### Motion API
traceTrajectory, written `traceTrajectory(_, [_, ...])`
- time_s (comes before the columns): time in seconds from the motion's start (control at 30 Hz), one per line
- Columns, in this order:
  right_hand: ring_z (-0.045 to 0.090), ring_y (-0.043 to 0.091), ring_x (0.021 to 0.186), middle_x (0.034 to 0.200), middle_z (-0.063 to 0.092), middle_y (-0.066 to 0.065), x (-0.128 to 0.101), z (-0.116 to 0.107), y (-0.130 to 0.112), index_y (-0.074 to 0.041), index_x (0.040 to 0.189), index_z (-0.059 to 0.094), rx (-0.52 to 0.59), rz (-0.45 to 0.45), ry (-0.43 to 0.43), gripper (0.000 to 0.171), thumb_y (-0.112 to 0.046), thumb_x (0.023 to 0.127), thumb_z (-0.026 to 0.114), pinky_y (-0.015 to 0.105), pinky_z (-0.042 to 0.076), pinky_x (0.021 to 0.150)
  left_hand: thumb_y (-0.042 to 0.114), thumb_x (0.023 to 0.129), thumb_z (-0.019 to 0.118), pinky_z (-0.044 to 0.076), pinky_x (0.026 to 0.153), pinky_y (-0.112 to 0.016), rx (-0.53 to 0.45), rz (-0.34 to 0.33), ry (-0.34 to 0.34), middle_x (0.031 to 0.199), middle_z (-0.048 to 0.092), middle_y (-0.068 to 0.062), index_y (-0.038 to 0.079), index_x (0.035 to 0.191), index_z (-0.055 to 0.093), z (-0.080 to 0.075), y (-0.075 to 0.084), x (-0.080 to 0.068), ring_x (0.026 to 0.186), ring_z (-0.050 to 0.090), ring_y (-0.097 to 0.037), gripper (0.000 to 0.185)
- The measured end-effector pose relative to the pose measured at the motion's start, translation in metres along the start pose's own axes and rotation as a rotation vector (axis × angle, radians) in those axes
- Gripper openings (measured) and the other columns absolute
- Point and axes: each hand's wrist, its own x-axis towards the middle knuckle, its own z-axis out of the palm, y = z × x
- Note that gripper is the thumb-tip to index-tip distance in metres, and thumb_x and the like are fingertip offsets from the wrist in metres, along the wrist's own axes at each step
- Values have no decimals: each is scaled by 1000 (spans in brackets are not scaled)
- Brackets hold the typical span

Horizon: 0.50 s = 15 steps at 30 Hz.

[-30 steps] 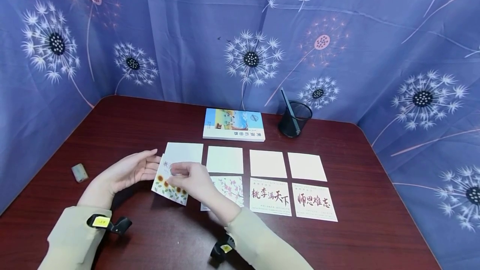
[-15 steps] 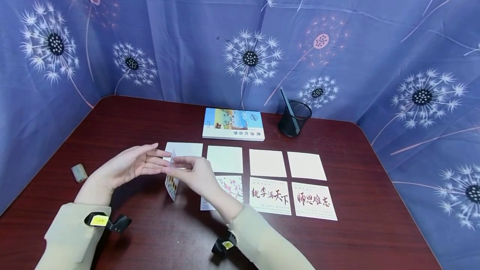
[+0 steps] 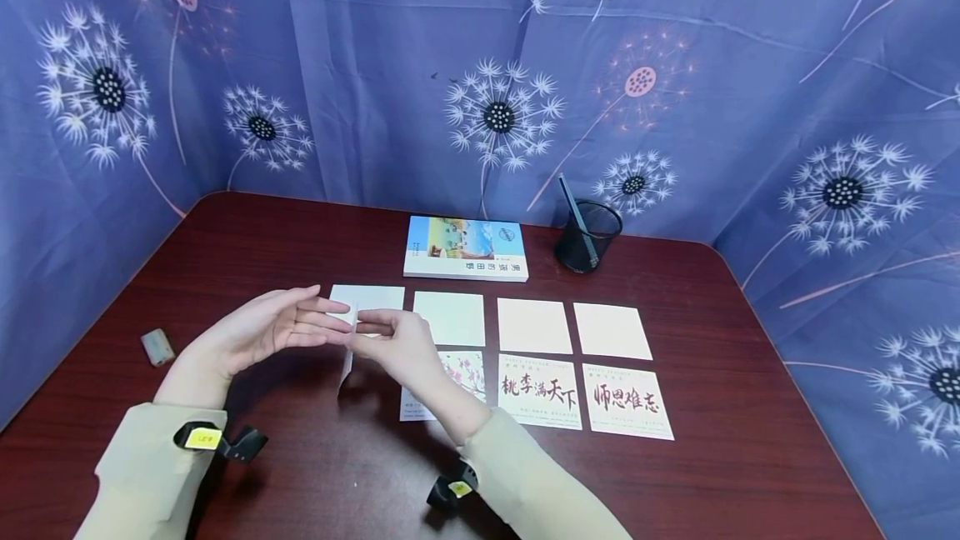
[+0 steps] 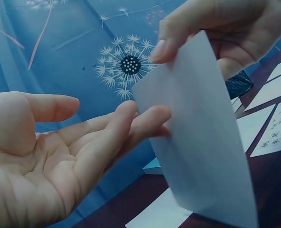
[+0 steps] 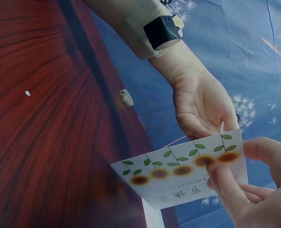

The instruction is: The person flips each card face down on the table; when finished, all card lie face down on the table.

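Observation:
My right hand pinches a greeting card between thumb and fingers, holding it upright and nearly edge-on to the head view. The right wrist view shows the card's front, printed with a row of sunflowers and some characters. Its plain white back faces my left hand. The left fingers are extended, palm turned up, and their tips meet the card's back near one edge; in the left wrist view the left thumb stands away from it.
Several blank white cards lie in a row, the leftmost partly behind the right hand. Before them lie a blossom card and two cards with red characters. Further back are a book and a black mesh pen holder. An eraser-like block lies left.
The sunflower card has swung from facing the head camera to upright and edge-on, shifting slightly right. My left fingers have reached right, onto its back. The cards on the table stay put.

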Motion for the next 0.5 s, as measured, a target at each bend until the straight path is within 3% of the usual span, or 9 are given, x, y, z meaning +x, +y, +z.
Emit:
traceTrajectory(0.3, [71,26,98,106,72,24,0,-9,17,10,120,64,76,40,18,41,-2,81,68,27,60,80,23,109,30,53,96,-30,39,0,-18,121,69,-8,0,128,58,-9,-10,0,112,67,-21,41])
traceTrajectory(0.5, [71,23,96,109,71,23,-4,-13,30,10,123,62,61,109,-2,44,-2,81,68,28,59,84,18,109,26,52,98,-31,-31,-7,-37,124,67,-10,0,129,59,-18,-19,-2,115,66,-22,42])
